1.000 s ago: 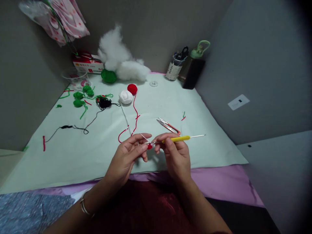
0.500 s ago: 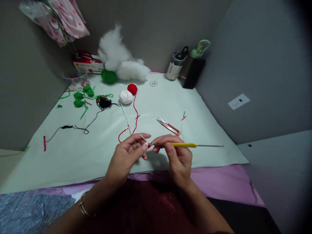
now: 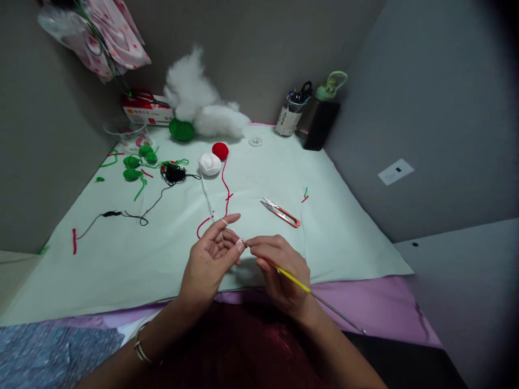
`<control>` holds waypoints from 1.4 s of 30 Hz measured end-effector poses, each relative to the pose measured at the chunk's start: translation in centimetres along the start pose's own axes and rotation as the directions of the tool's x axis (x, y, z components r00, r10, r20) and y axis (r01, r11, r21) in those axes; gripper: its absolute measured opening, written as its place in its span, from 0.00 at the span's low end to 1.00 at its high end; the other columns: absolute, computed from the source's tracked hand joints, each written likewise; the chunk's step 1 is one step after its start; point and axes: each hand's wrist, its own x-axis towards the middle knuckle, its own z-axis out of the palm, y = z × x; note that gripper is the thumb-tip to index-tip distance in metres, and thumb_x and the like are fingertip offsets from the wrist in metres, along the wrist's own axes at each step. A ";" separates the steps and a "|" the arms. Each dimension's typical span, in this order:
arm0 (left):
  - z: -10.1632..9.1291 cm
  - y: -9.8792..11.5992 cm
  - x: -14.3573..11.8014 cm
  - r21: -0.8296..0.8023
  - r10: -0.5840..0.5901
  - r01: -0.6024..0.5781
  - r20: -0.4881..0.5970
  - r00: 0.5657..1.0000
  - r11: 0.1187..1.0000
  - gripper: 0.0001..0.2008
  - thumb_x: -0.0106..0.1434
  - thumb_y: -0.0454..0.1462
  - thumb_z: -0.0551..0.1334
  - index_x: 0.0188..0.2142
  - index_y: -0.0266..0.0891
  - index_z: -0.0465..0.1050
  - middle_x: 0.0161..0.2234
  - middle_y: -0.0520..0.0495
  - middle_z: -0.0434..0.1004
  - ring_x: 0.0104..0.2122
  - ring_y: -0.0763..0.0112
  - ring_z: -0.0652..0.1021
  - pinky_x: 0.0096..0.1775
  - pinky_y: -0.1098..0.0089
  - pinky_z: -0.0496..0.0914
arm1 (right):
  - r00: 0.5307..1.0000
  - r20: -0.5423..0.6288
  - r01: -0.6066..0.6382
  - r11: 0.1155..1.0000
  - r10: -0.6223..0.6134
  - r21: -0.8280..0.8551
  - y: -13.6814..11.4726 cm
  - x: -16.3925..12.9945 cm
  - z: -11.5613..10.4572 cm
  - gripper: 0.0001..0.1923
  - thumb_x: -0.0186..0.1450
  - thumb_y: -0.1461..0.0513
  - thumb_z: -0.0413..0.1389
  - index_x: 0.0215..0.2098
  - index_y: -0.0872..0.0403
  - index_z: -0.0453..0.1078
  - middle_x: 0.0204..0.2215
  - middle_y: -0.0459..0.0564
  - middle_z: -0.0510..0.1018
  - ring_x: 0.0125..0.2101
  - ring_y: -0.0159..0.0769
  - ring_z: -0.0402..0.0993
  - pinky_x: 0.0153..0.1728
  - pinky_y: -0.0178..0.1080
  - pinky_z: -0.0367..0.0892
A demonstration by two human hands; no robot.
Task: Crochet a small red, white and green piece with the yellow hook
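My left hand (image 3: 213, 254) pinches a small crochet piece between thumb and fingers; it is mostly hidden, with only a bit of white showing. White yarn (image 3: 231, 229) runs over the raised index finger, back to a white yarn ball (image 3: 210, 163). In my right hand (image 3: 279, 267) is a crochet hook (image 3: 295, 279) with a yellow handle, its rear end pointing down to the right. The hook's working tip meets the piece at my left fingertips. Red yarn (image 3: 226, 186) trails from a red yarn ball (image 3: 220, 151) toward my left hand.
Thread snips (image 3: 281, 212) lie beyond my right hand. Black yarn (image 3: 175, 173) and small green yarn balls (image 3: 132, 174) are at the left. White stuffing (image 3: 203, 97), a box (image 3: 148, 111), a pen cup (image 3: 288, 120) and a bottle (image 3: 322, 121) stand along the back.
My right hand has turned and lowered, so the hook has swung from nearly level to slanting down to the right. The left hand keeps its pinch, and the red bit there is hidden now.
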 end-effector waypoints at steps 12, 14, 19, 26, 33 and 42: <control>0.0 0.6 -0.5 -0.053 -0.035 0.037 0.031 0.999 0.998 0.27 0.60 0.37 0.74 0.58 0.42 0.75 0.30 0.53 0.75 0.26 0.75 0.71 0.27 0.75 0.68 | 0.996 0.038 0.082 0.979 -0.076 -0.184 0.6 -1.0 0.7 0.24 0.70 0.70 0.58 0.62 0.46 0.72 0.46 0.55 0.83 0.44 0.41 0.83 0.41 0.42 0.81; -0.2 0.8 -0.3 -0.193 -0.168 0.192 0.135 0.977 0.962 0.29 0.60 0.40 0.74 0.60 0.41 0.75 0.29 0.55 0.72 0.21 0.80 0.65 0.21 0.78 0.61 | 0.993 0.055 0.109 0.977 -0.101 -0.181 0.6 -1.0 0.5 0.27 0.69 0.70 0.59 0.63 0.45 0.71 0.49 0.54 0.82 0.46 0.42 0.82 0.43 0.43 0.82; -0.6 1.5 0.2 -0.322 -0.257 0.306 0.184 0.949 0.896 0.28 0.57 0.37 0.76 0.56 0.37 0.77 0.30 0.55 0.69 0.18 0.87 0.56 0.19 0.81 0.53 | 0.982 -0.071 -0.158 0.972 0.172 0.172 0.3 -0.6 0.2 0.16 0.73 0.68 0.56 0.53 0.46 0.78 0.41 0.51 0.82 0.40 0.38 0.80 0.40 0.42 0.80; 0.0 1.0 -0.3 -0.172 -0.145 0.179 0.192 0.971 0.969 0.19 0.61 0.40 0.74 0.51 0.43 0.81 0.32 0.54 0.72 0.17 0.87 0.61 0.18 0.80 0.56 | 0.900 -0.080 -0.331 0.789 0.429 0.518 0.2 0.4 1.0 0.09 0.73 0.63 0.57 0.43 0.48 0.80 0.37 0.49 0.81 0.33 0.35 0.77 0.34 0.40 0.76; -0.2 1.0 -0.1 -0.213 -0.175 0.220 0.211 0.962 0.952 0.33 0.59 0.37 0.75 0.63 0.44 0.71 0.33 0.55 0.73 0.16 0.88 0.62 0.18 0.81 0.58 | 0.937 -0.009 -0.312 0.850 0.349 0.424 0.0 -0.1 0.7 0.11 0.72 0.65 0.59 0.47 0.47 0.81 0.40 0.49 0.81 0.40 0.35 0.78 0.41 0.40 0.76; -0.4 1.3 0.0 -0.261 -0.236 0.330 0.332 0.913 0.907 0.26 0.59 0.35 0.75 0.57 0.40 0.76 0.31 0.55 0.72 0.17 0.89 0.58 0.17 0.82 0.54 | 0.780 0.164 -0.434 0.333 0.604 0.837 1.1 0.6 0.5 0.08 0.72 0.57 0.61 0.39 0.49 0.81 0.32 0.46 0.80 0.26 0.26 0.73 0.26 0.30 0.70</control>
